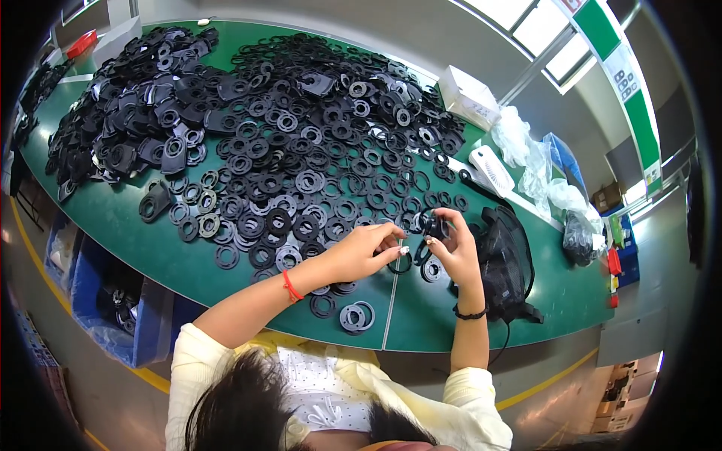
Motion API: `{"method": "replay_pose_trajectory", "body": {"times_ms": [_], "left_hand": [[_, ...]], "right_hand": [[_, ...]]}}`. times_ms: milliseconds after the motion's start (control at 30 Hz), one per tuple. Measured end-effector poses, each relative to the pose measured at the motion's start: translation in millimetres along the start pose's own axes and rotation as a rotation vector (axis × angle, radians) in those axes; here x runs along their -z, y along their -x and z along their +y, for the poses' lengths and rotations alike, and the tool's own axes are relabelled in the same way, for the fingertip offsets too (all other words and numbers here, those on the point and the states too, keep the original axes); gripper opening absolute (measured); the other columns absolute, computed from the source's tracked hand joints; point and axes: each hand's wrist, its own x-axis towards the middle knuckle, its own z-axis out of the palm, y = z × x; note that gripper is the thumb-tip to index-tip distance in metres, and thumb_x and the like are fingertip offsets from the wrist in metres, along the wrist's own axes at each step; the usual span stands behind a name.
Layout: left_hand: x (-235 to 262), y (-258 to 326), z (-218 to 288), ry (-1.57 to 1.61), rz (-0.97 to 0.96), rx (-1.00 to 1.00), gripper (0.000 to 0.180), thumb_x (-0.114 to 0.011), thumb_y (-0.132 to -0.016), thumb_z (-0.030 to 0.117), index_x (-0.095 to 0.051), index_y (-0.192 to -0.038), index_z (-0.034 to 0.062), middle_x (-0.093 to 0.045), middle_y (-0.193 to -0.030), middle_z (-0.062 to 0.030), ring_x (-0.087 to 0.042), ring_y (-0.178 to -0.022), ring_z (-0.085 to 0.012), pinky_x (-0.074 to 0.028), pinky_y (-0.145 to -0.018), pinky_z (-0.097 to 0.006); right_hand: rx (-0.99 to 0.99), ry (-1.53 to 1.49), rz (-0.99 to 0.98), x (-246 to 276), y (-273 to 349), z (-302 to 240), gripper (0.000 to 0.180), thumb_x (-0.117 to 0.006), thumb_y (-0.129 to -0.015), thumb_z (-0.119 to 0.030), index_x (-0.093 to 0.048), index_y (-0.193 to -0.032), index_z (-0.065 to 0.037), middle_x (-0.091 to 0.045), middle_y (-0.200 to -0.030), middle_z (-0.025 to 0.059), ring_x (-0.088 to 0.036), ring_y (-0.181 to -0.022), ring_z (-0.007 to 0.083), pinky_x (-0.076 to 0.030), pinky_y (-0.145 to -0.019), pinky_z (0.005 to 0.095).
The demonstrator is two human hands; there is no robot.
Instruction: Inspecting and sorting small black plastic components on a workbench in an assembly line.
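Head view: our left hand (368, 248) pinches a thin black ring (401, 263), right hand (450, 244) clamps a black part (435, 228); we judge alignment best kept low over the desk (421, 316)

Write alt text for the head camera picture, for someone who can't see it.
Seen from above, a person's left hand and right hand meet over a green table, pinching a black ring between them. A large heap of black rings and flat black parts covers the table beyond; a black bag lies at the right.
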Motion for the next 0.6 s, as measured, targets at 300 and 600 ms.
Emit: {"method": "replay_pose_trajectory", "body": {"times_ms": [300,600], "left_hand": [[-1.5,-2.0,-4.4,0.853,-0.01,0.484,0.031,-0.057,-0.092,0.021,-0.05,-0.116,0.0018,-0.065,-0.095,-0.0069,-0.064,-0.082,-0.0121,-0.049,-0.072,-0.023],[1.8,-4.0,-10.8,0.828,0.176,0.539,0.019,-0.051,-0.096,0.025,-0.056,-0.103,0.0081,-0.061,-0.095,-0.002,-0.058,-0.086,-0.0084,-0.05,-0.074,-0.025]], "right_hand": [[0.286,-0.112,0.006,-24.4,-0.3,8.4,0.056,-0.061,-0.073,0.006,-0.036,-0.122,-0.003,-0.048,-0.116,0.0112,-0.052,-0.111,0.0231,-0.04,-0.098,0.0351],[0.414,0.402,0.014,-27.5,-0.7,5.4,0.057,-0.071,-0.067,-0.001,-0.048,-0.119,0.0,-0.052,-0.113,0.0112,-0.053,-0.103,0.0217,-0.043,-0.089,0.0311]]}}
